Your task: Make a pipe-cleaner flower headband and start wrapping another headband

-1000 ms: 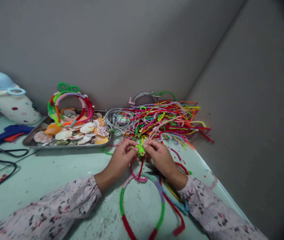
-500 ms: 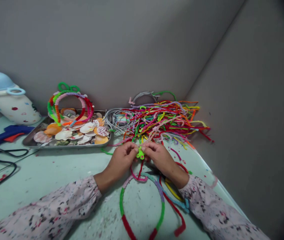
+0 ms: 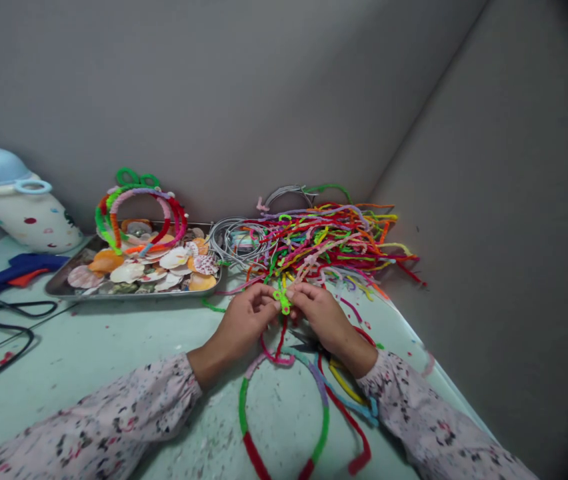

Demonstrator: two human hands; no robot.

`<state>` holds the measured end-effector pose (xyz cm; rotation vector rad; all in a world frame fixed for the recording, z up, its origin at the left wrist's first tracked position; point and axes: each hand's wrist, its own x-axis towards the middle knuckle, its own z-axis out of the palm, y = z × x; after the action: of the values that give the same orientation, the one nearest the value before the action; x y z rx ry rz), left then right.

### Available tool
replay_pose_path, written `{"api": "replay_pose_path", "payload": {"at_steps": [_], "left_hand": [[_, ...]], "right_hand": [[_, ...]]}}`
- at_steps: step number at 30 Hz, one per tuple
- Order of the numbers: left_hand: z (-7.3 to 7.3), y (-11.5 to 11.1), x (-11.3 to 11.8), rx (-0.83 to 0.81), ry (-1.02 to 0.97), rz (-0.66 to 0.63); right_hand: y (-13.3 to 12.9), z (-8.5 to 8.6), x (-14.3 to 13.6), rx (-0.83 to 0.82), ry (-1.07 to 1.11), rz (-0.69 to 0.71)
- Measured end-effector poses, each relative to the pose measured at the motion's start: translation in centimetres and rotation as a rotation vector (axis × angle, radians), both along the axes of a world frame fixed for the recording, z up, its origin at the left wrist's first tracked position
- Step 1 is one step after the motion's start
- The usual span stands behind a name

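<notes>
Between my two hands is a small bright green looped pipe-cleaner piece (image 3: pixel 283 301). My left hand (image 3: pixel 251 317) pinches its left side with thumb and forefinger. My right hand (image 3: pixel 318 313) is closed on its right side. Just below the hands, a red pipe cleaner (image 3: pixel 281 340) runs down to a pink curl. Nearer me lies a multicoloured hoop (image 3: pixel 243 407) in pink, green, red and purple. Dark scissors (image 3: pixel 307 345) lie partly hidden beneath my right hand.
A metal tray (image 3: pixel 139 296) of shells bears colourful hoops (image 3: pixel 179 217). Behind my hands is a pile of pipe cleaners (image 3: pixel 334 233) beside coiled grey wire (image 3: pixel 237 243). A blue glue gun (image 3: pixel 11 273), its black cable and a lidded white container (image 3: pixel 29 217) stand left. Walls border the table.
The green piece has turned between my fingers and now shows loops at its top and bottom. My fingertips have shifted slightly around it.
</notes>
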<state>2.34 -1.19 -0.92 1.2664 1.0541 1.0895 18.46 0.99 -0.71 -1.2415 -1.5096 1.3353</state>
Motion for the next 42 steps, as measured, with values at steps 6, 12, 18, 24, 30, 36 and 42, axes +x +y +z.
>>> {"api": "replay_pose_path", "payload": {"at_steps": [6, 12, 18, 24, 30, 36, 42], "left_hand": [[-0.2, 0.1, 0.0, -0.002, -0.022, 0.01], [-0.3, 0.1, -0.1, 0.061, 0.052, 0.003], [-0.1, 0.0, -0.2, 0.112, 0.1, -0.005], [-0.3, 0.0, -0.3, 0.197, 0.193, 0.012], [-0.4, 0.0, -0.4, 0.237, 0.233, 0.005], [0.0, 0.0, -0.2, 0.085, 0.06, -0.022], [0.2, 0.2, 0.0, -0.039, -0.007, -0.013]], "right_hand": [[-0.2, 0.4, 0.0, -0.017, -0.034, 0.022], [-0.4, 1.0, -0.1, -0.052, -0.024, 0.031], [-0.2, 0.8, 0.1, -0.081, -0.017, 0.054], [0.1, 0.4, 0.2, -0.077, 0.017, 0.081], [0.0, 0.5, 0.2, -0.102, 0.024, 0.08], [0.2, -0.1, 0.3, -0.086, 0.075, 0.015], [-0.1, 0.1, 0.0, -0.066, 0.08, 0.038]]}}
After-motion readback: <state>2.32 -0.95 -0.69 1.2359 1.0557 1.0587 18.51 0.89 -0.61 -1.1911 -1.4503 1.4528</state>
